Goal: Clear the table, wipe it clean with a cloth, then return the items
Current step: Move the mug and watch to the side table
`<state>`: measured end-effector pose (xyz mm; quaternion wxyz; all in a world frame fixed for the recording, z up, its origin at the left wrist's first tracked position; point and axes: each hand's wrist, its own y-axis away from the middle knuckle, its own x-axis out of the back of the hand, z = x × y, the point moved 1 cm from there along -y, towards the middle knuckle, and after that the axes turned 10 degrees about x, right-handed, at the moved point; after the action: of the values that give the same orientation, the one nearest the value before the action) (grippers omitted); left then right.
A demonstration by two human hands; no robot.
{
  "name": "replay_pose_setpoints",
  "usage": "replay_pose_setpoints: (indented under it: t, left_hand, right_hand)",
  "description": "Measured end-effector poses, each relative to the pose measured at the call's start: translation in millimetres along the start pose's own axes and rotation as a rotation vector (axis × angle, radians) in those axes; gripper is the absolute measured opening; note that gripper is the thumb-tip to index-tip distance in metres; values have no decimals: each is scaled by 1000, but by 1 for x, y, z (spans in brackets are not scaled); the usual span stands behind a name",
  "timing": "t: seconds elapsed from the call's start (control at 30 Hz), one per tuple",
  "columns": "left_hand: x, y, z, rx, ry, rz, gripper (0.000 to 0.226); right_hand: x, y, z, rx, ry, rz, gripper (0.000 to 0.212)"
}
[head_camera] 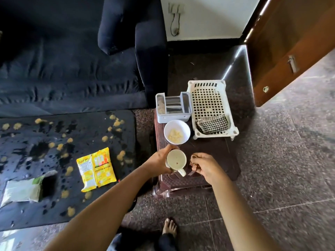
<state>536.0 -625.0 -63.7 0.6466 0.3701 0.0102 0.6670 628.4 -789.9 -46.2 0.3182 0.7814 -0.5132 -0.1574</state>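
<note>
- The tabletop [213, 147] is small, dark brown and patterned. It stands on a speckled stone-tile floor [281, 160], just beside the arm of a dark blue sofa [63, 69].
- The left hand [159, 160] curls round the side of a pale mug [176, 159] at the near left part of the tabletop. The mug's handle points toward the near edge. Whether the mug rests on the surface or is lifted off it cannot be told.
- The right hand [206, 166], just right of the mug, pinches a small brown patterned piece [193, 166] between thumb and fingertips. What the piece is cannot be made out.
- A white bowl [184, 126] with pale yellow bits in it sits behind the mug along the left edge.
- A grey compartment organiser [173, 117] stands at the far left corner.
- A white lattice basket [230, 113] fills the far right corner, overhanging the right edge, with a folded black-and-white checked cloth [212, 125] in its near end.
- To the left, a dark floor mat [81, 134] with yellow blotches carries a pair of yellow packets [97, 169] and a green-and-white packet [22, 190].
- Behind the tabletop, a white wall carries a socket [175, 9] with a dangling cord. A brown wooden door [290, 42] stands open at the right.
- A bare foot [169, 226] stands on the floor below the near edge.
</note>
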Motion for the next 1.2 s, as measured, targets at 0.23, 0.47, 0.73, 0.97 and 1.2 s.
replay_pose_setpoints:
  t: [0.23,0.47,0.73,0.97,1.2]
  left_hand:
    - [-4,-5,-3,-52,11,-4,86]
    - [-31,15,4,20,-48,297,87]
    - [-12,14,2,17,-173,261,85]
    - [-13,17,3,44,-144,257,85]
    - [-17,35,9,179,-136,226,104]
  right_hand:
    - [-4,-32,13,124,98,-17,24]
    - [-4,-34,22,324,424,61,13]
    - [-7,-30,27,388,625,108,13]
    - [-13,-28,37,416,643,103,15]
    - [-10,-3,21,481,794,151,23]
